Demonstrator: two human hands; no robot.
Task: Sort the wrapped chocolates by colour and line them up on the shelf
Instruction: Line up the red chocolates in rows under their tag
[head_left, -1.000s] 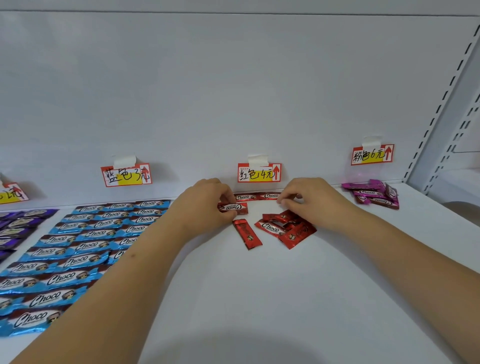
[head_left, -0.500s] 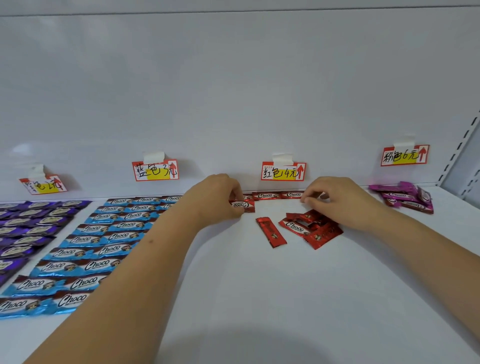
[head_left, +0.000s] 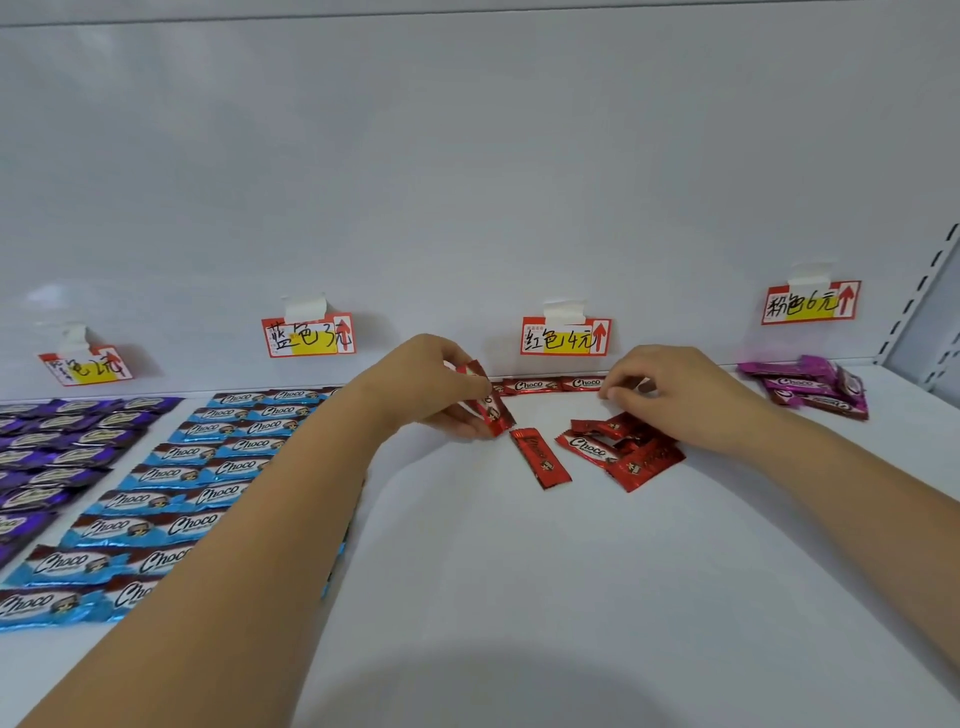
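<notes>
So we had our left hand (head_left: 436, 387) pinching a red bar (head_left: 488, 405), tilted, just left of the red tag (head_left: 565, 336). Our right hand (head_left: 670, 389) hovered below that tag with curled fingers, over the red pile (head_left: 623, 447); couldn't tell if it held anything.

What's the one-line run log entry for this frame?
phase: lining up reds | left hand: holds red chocolate, tilted | right hand: fingertips at red row | loose red pile: unsorted

White shelf (head_left: 519, 597) under wrapped chocolates (head_left: 540, 457)
</notes>
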